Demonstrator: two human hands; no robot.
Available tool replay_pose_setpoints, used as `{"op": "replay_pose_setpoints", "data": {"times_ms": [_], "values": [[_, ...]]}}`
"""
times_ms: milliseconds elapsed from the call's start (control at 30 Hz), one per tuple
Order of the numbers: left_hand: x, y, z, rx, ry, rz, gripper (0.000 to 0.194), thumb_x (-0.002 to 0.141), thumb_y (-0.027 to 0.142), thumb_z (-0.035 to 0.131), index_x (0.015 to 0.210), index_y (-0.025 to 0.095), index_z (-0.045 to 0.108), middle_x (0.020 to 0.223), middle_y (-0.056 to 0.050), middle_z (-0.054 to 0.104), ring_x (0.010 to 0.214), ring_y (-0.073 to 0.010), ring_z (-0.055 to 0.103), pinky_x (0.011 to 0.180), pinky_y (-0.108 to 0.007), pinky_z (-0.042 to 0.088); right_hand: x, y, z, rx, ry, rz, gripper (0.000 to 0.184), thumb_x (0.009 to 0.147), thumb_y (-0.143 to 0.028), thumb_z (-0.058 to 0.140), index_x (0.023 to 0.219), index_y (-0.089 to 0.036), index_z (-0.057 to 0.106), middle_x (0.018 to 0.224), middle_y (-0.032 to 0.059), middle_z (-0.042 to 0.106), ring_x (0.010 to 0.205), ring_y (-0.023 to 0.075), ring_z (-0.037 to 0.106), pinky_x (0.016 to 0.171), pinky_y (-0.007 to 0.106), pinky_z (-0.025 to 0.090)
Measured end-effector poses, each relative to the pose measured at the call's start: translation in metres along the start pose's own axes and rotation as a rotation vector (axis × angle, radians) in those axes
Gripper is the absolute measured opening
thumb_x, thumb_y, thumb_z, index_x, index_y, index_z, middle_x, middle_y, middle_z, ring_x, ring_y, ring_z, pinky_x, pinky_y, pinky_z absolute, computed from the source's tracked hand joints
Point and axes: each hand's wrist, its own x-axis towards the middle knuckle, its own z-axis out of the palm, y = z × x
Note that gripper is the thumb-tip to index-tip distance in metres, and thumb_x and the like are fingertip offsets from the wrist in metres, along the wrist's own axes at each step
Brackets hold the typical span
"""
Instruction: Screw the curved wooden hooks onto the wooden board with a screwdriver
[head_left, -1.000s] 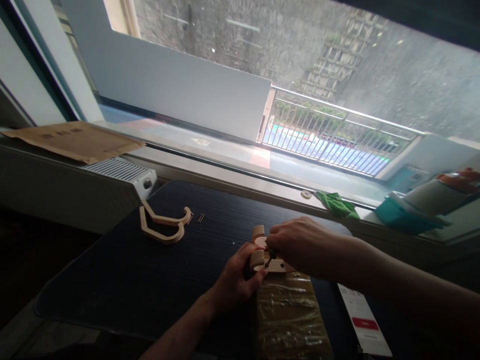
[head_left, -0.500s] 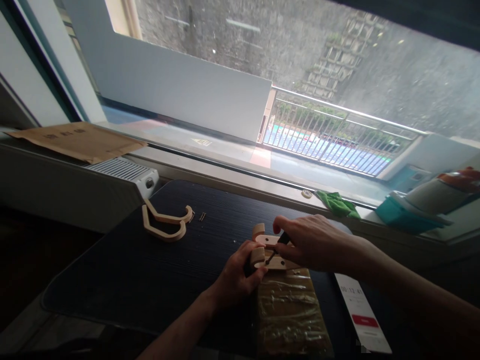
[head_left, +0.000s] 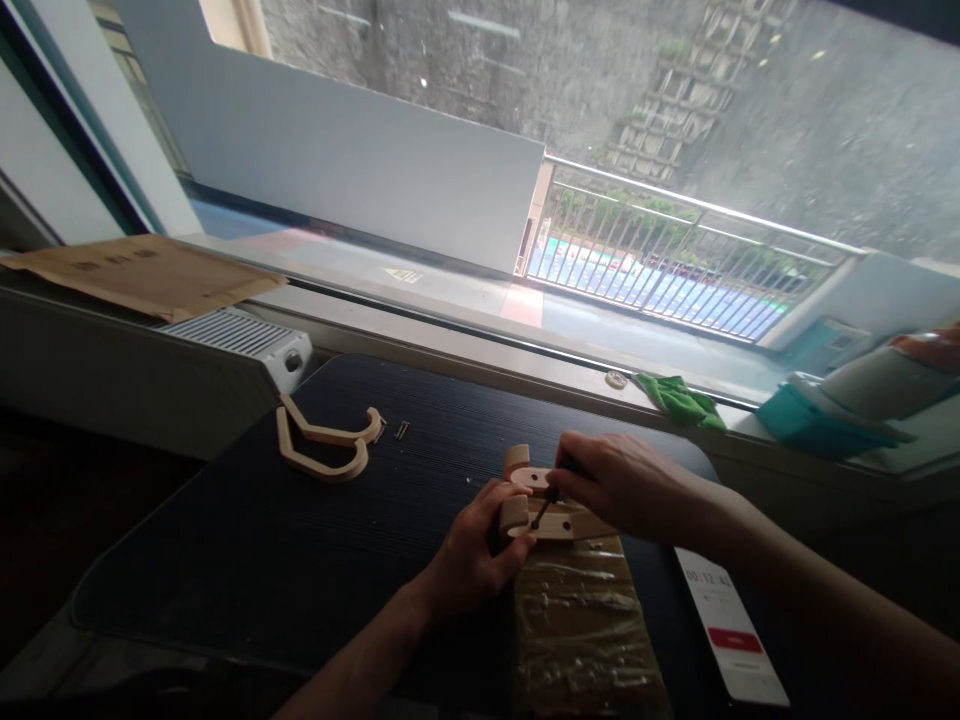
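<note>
Right hand (head_left: pixel 630 480) has shifted, grip pinching screwdriver (head_left: pixel 544 509) slanting down-left; left hand (head_left: pixel 471 545) pinching hook (head_left: pixel 555 527).

One view only, head cam, worn on the person's head. Looks forward and down over the dark worktop (head_left: pixel 225 530), both forearms coming in from the lower edge and right side. Hands (head_left: pixel 469 550) within arm's reach, lower middle. Tilted: window sill (head_left: pixel 450 345) slopes down to the right. Upper part faces out through the window to a railing (head_left: pixel 675 250), farther off. No second view to share.
</note>
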Motion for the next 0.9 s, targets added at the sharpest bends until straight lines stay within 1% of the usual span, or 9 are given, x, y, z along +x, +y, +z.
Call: {"op": "replay_pose_setpoints", "data": {"times_ms": [133, 200, 300, 433, 500, 600, 667, 800, 900], "values": [[0.0, 0.0, 0.0, -0.003, 0.004, 0.016, 0.038, 0.078, 0.012, 0.058, 0.114, 0.022, 0.048, 0.111, -0.005, 0.054, 0.105, -0.0209, 0.052, 0.093, -0.033, 0.042, 0.01, -0.005, 0.007, -0.095, 0.077, 0.172, 0.031, 0.089, -0.041, 0.038, 0.075, -0.019, 0.057, 0.06, 0.0013, 0.058, 0.053, 0.0133, 0.05, 0.049, 0.026, 0.022], [0.0, 0.001, 0.0, -0.004, 0.002, 0.022, 0.038, 0.078, 0.012, 0.058, 0.114, 0.022, 0.049, 0.11, -0.005, 0.054, 0.104, -0.021, 0.052, 0.092, -0.033, 0.043, 0.011, -0.006, 0.003, -0.14, 0.064, 0.189, 0.035, 0.088, -0.043, 0.038, 0.072, -0.019, 0.058, 0.06, 0.0017, 0.058, 0.053, 0.0134, 0.05, 0.049, 0.027, 0.021], [0.0, 0.001, -0.001, -0.006, -0.004, 0.025, 0.036, 0.079, 0.012, 0.058, 0.112, 0.021, 0.05, 0.108, -0.005, 0.055, 0.103, -0.0206, 0.053, 0.092, -0.032, 0.043, 0.007, -0.005, -0.011, -0.157, 0.016, 0.075, 0.033, 0.088, -0.041, 0.039, 0.074, -0.021, 0.061, 0.063, 0.0009, 0.06, 0.056, 0.0132, 0.052, 0.051, 0.026, 0.023], [0.0, 0.002, -0.001, -0.009, -0.006, 0.02, 0.036, 0.08, 0.012, 0.058, 0.114, 0.021, 0.048, 0.108, -0.005, 0.054, 0.102, -0.02, 0.053, 0.091, -0.031, 0.043, 0.001, -0.005, -0.028, -0.121, -0.078, -0.205, 0.013, 0.084, -0.026, 0.048, 0.081, -0.023, 0.061, 0.074, -0.0012, 0.064, 0.065, 0.0122, 0.055, 0.054, 0.025, 0.027], [0.0, 0.002, -0.001, -0.009, -0.002, 0.016, 0.037, 0.079, 0.012, 0.058, 0.114, 0.021, 0.048, 0.108, -0.005, 0.054, 0.102, -0.0196, 0.053, 0.091, -0.031, 0.043, 0.0, -0.007, -0.029, -0.15, -0.141, -0.296, 0.01, 0.081, -0.017, 0.052, 0.081, -0.022, 0.061, 0.077, -0.0011, 0.064, 0.066, 0.0115, 0.055, 0.055, 0.024, 0.028], [0.0, 0.0, 0.0, -0.01, 0.003, 0.008, 0.038, 0.079, 0.011, 0.058, 0.114, 0.022, 0.047, 0.109, -0.004, 0.054, 0.102, -0.0194, 0.052, 0.091, -0.031, 0.042, 0.003, -0.011, -0.023, -0.203, -0.147, -0.341, 0.013, 0.079, -0.009, 0.053, 0.081, -0.02, 0.061, 0.075, -0.0008, 0.063, 0.065, 0.0113, 0.055, 0.056, 0.024, 0.029], [-0.001, -0.002, 0.001, -0.01, 0.001, 0.004, 0.04, 0.079, 0.011, 0.058, 0.115, 0.022, 0.047, 0.111, -0.004, 0.053, 0.104, -0.0198, 0.052, 0.093, -0.031, 0.041, 0.006, -0.013, -0.018, -0.216, -0.124, -0.313, 0.011, 0.083, -0.015, 0.051, 0.078, -0.019, 0.06, 0.071, -0.0002, 0.063, 0.062, 0.0116, 0.055, 0.054, 0.025, 0.029], [-0.001, -0.002, 0.001, -0.008, -0.002, -0.003, 0.04, 0.078, 0.011, 0.058, 0.115, 0.022, 0.046, 0.112, -0.005, 0.053, 0.106, -0.0202, 0.051, 0.093, -0.032, 0.041, 0.01, -0.015, -0.011, -0.255, -0.101, -0.093, 0.032, 0.091, -0.033, 0.04, 0.073, -0.018, 0.061, 0.064, 0.003, 0.063, 0.058, 0.0152, 0.057, 0.05, 0.026, 0.027], [-0.001, -0.002, 0.001, -0.007, -0.004, 0.003, 0.039, 0.079, 0.011, 0.058, 0.115, 0.022, 0.047, 0.111, -0.005, 0.053, 0.105, -0.02, 0.051, 0.093, -0.032, 0.041, 0.013, -0.011, -0.009, -0.312, -0.093, 0.043, 0.038, 0.091, -0.036, 0.036, 0.072, -0.017, 0.062, 0.065, 0.0059, 0.065, 0.06, 0.0189, 0.061, 0.05, 0.027, 0.029]]}}
